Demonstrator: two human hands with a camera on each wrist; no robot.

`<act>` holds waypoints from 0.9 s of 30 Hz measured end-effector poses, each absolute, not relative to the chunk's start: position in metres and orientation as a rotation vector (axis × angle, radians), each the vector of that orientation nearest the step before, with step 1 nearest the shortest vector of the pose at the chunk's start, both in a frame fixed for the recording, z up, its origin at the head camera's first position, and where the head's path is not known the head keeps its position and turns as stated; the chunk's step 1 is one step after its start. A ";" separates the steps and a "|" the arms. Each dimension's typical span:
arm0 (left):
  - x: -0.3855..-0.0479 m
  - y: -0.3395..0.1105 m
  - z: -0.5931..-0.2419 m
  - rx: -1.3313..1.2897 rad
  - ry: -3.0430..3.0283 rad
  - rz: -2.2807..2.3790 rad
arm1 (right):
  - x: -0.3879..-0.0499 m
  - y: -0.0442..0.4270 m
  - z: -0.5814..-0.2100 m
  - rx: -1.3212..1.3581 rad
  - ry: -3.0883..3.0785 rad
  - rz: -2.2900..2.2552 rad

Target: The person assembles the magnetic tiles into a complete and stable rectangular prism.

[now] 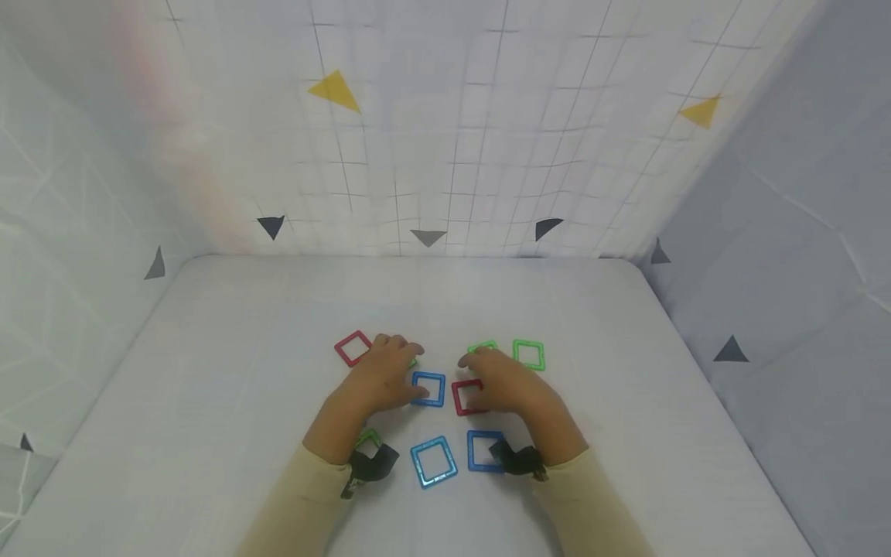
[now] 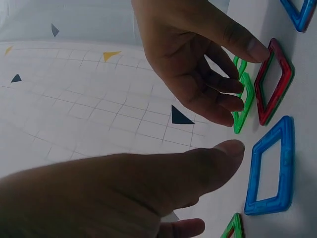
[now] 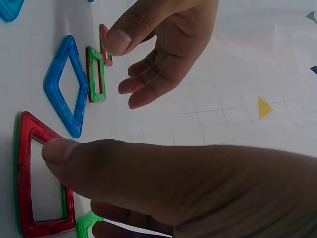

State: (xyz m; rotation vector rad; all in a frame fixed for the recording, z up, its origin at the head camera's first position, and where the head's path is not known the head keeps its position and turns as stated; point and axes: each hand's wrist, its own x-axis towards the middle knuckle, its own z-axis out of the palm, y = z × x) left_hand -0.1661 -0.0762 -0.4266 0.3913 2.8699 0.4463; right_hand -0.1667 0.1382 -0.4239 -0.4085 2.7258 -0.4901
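Note:
In the head view the left hand (image 1: 384,375) is over the table, fingers spread and loosely bent, its thumb at a blue square frame (image 1: 444,389). A green piece (image 1: 414,362) is mostly hidden under its fingers. The right hand (image 1: 506,383) hovers opposite with its thumb over a red square frame (image 1: 456,398); a green one (image 1: 491,343) lies partly behind its fingers. Green edging shows beneath the red frame (image 3: 24,173) in the right wrist view. Neither hand grips anything; whether the thumbs touch the frames I cannot tell.
Another red frame (image 1: 338,348) lies at the left, a green frame (image 1: 542,356) at the right. Nearer the body are a light-blue frame (image 1: 414,466), a dark-blue frame (image 1: 471,452) and a green one (image 1: 373,435) partly behind the left wrist. Cloth walls border the table.

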 end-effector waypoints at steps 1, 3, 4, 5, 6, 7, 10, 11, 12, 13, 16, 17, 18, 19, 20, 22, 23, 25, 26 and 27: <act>-0.166 -0.076 -0.427 0.399 2.865 0.448 | -0.166 0.138 -0.424 -0.412 2.724 -0.487; -0.166 -0.076 -0.428 0.411 2.857 0.449 | -0.166 0.138 -0.424 -0.417 2.722 -0.479; -0.166 -0.076 -0.428 0.415 2.855 0.446 | -0.166 0.138 -0.424 -0.419 2.721 -0.475; -0.166 -0.076 -0.428 0.417 2.852 0.447 | -0.166 0.137 -0.423 -0.419 2.720 -0.472; -0.166 -0.076 -0.428 0.417 2.847 0.452 | -0.166 0.137 -0.423 -0.417 2.721 -0.468; -0.165 -0.075 -0.428 0.412 2.837 0.466 | -0.166 0.137 -0.423 -0.416 2.721 -0.461; -0.164 -0.074 -0.429 0.395 2.796 0.519 | -0.166 0.136 -0.425 -0.397 2.715 -0.432; -0.164 -0.074 -0.430 0.392 2.782 0.539 | -0.165 0.136 -0.426 -0.389 2.711 -0.426; -0.164 -0.073 -0.431 0.388 2.771 0.557 | -0.165 0.135 -0.426 -0.383 2.709 -0.422; -0.164 -0.072 -0.432 0.393 2.765 0.567 | -0.165 0.135 -0.427 -0.381 2.707 -0.420; -0.165 -0.070 -0.437 0.415 2.766 0.566 | -0.165 0.135 -0.430 -0.377 2.706 -0.421; -0.165 -0.070 -0.438 0.421 2.764 0.565 | -0.165 0.135 -0.430 -0.376 2.709 -0.421; -0.166 -0.069 -0.439 0.427 2.762 0.564 | -0.165 0.134 -0.430 -0.373 2.713 -0.421; -0.166 -0.068 -0.440 0.434 2.759 0.559 | -0.165 0.134 -0.431 -0.370 2.717 -0.419; -0.166 -0.068 -0.442 0.437 2.756 0.554 | -0.165 0.134 -0.431 -0.367 2.721 -0.415; -0.167 -0.068 -0.443 0.445 2.749 0.544 | -0.165 0.134 -0.431 -0.366 2.726 -0.405; -0.167 -0.068 -0.444 0.445 2.747 0.538 | -0.165 0.133 -0.431 -0.369 2.727 -0.401; -0.167 -0.068 -0.445 0.450 2.749 0.523 | -0.165 0.133 -0.431 -0.377 2.727 -0.390; -0.167 -0.068 -0.445 0.451 2.748 0.519 | -0.165 0.132 -0.432 -0.384 2.726 -0.385; -0.167 -0.068 -0.446 0.456 2.748 0.513 | -0.166 0.132 -0.432 -0.385 2.726 -0.379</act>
